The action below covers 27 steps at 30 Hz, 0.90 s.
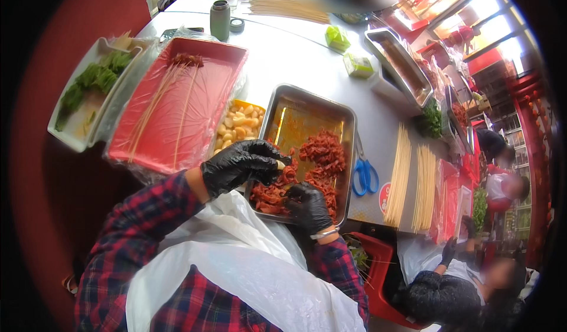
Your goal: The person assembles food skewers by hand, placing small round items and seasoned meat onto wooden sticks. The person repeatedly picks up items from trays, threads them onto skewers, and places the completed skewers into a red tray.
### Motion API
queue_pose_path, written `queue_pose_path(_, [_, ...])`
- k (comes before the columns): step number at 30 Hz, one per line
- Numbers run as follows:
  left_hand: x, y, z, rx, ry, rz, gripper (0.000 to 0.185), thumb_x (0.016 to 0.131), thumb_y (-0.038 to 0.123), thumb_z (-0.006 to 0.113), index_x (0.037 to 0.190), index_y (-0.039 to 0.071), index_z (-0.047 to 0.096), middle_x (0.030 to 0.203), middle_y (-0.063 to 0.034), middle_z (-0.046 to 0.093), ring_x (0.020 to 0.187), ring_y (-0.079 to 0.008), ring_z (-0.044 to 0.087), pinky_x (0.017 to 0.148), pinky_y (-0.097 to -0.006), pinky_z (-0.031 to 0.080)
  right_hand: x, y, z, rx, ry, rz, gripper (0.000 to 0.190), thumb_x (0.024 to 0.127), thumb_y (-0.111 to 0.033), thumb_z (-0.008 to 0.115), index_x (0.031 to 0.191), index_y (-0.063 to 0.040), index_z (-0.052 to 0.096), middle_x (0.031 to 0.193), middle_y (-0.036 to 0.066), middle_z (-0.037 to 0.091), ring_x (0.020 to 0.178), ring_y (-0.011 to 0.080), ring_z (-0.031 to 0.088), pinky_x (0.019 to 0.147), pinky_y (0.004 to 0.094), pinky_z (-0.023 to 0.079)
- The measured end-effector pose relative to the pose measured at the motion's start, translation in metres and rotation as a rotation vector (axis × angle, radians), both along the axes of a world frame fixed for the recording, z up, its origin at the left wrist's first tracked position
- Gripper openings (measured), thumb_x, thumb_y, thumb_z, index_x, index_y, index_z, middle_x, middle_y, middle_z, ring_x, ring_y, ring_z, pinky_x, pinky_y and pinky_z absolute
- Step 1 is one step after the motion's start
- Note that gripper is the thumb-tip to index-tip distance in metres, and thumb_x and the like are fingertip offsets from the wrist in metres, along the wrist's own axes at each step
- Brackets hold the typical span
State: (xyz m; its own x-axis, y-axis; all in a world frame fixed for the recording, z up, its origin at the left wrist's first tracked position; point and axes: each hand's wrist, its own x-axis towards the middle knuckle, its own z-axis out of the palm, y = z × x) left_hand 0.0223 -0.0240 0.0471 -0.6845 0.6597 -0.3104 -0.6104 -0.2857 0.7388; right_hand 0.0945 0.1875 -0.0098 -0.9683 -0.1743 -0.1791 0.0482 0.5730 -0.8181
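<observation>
My left hand (243,166), in a black glove, pinches a pale peeled garlic clove (280,165) between thumb and fingers. It hovers over the near left of a deep steel tray (283,110). Red marinated meat strips (323,150) lie in that tray in clumps, with oily orange liquid on its bare bottom. My right hand (308,205), also gloved in black, is curled down at the meat by the tray's near side. Its fingertips are partly hidden, so I cannot tell what they grip. Beside the tray, a yellow container (254,104) is full of peeled garlic cloves (239,123).
Left lie a plastic-wrapped red tray (201,106) with several meat-tipped skewers (161,92) and a white tray (71,110) of green leaves (95,77). Blue-handled scissors (365,177) and bamboo skewers (398,177) lie right. A green flask (220,20) stands behind. A gloved co-worker (447,283) sits at right.
</observation>
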Motion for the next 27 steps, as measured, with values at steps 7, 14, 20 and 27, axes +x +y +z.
queue_pose_path(7, [-0.002, 0.004, -0.009, 0.035, -0.051, 0.006, 0.017, 0.08, 0.011, 0.064, 0.094, 0.001, 0.06, 0.078, -0.0031, 0.059, 0.07, -0.0101, 0.057, 0.063, -0.0214, 0.046, 0.008, 0.027, 0.008, -0.771, -0.392, -0.317, 0.016, 0.075, 0.002, 0.061, 0.09, -0.002, 0.059, 0.078, 0.001, 0.059, 0.07, 0.0093, 0.055, 0.063, 0.0211, 0.045])
queue_pose_path(14, [0.005, 0.018, -0.015, -0.007, -0.159, 0.007, 0.012, 0.081, 0.013, 0.064, 0.089, 0.005, 0.059, 0.077, -0.0005, 0.057, 0.068, -0.0072, 0.053, 0.062, -0.0178, 0.043, 0.014, 0.029, 0.023, -0.835, -0.381, -0.498, 0.014, 0.076, 0.002, 0.058, 0.089, -0.002, 0.06, 0.075, 0.003, 0.06, 0.068, 0.0115, 0.056, 0.062, 0.0215, 0.045])
queue_pose_path(20, [0.011, 0.027, -0.03, 0.079, -0.213, -0.035, 0.016, 0.08, 0.009, 0.064, 0.092, 0.0, 0.057, 0.088, -0.0073, 0.06, 0.085, -0.0151, 0.06, 0.076, -0.0256, 0.051, 0.02, 0.026, 0.034, -0.757, -0.097, -0.351, 0.016, 0.079, 0.004, 0.054, 0.094, 0.0, 0.058, 0.087, 0.006, 0.062, 0.08, 0.0124, 0.058, 0.072, 0.0234, 0.046])
queue_pose_path(27, [0.019, 0.036, -0.043, 0.141, -0.239, -0.027, 0.016, 0.078, 0.0, 0.062, 0.093, 0.001, 0.055, 0.087, -0.0099, 0.06, 0.079, -0.0198, 0.062, 0.075, -0.0293, 0.053, 0.022, 0.01, 0.04, -0.755, 0.038, -0.337, 0.02, 0.076, 0.006, 0.06, 0.095, -0.001, 0.059, 0.085, 0.003, 0.061, 0.075, 0.0091, 0.055, 0.067, 0.0221, 0.045])
